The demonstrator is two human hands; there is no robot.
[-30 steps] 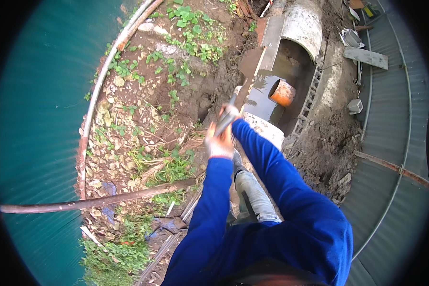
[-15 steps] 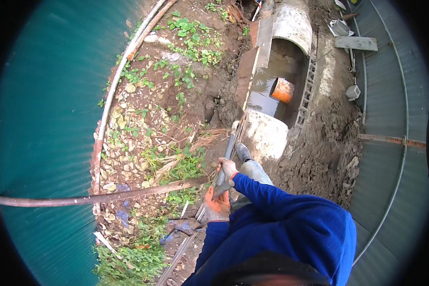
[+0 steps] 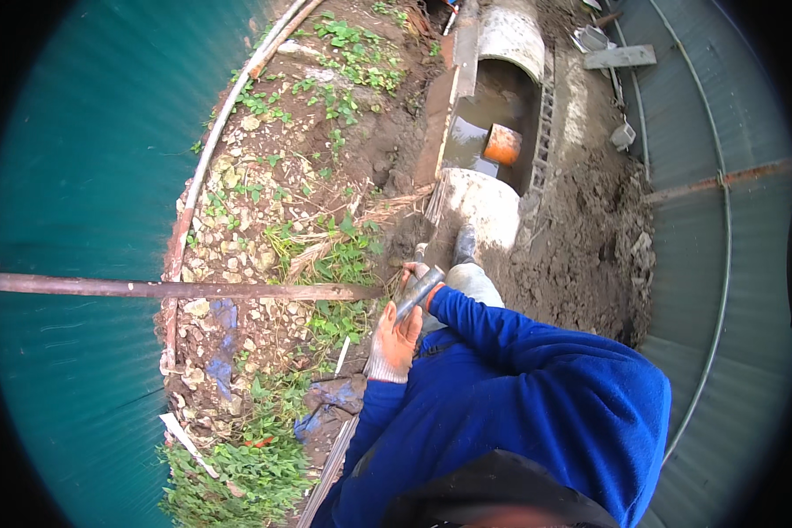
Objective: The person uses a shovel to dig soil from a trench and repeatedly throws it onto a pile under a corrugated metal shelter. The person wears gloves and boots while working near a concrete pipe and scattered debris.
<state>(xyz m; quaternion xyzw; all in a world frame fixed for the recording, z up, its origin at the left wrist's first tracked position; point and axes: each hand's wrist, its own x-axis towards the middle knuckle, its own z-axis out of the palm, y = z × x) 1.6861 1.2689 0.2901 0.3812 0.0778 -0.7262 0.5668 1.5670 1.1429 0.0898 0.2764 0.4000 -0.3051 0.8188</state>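
Note:
A short-looking grey pipe slants between my gloved hands, its near end towards the left. My right hand is closed around it, its fingers partly hidden behind the pipe. My left hand, palm up in a white glove with orange palm coating, is open. Its outstretched fingers and thumb stand apart at the pipe's near end, and the palm is bare. My boot is beside a whitish concrete pipe section.
Beyond lies a water-filled trench with an orange pipe in it. A wooden pole crosses from the green sheet fence at left. Weeds and stones cover the left ground. A grey metal fence bounds the right.
The grey pipe has tilted: its long far length over the ground no longer shows, and a shorter section lies between my hands. Both hands have risen in the picture, and the view has shifted.

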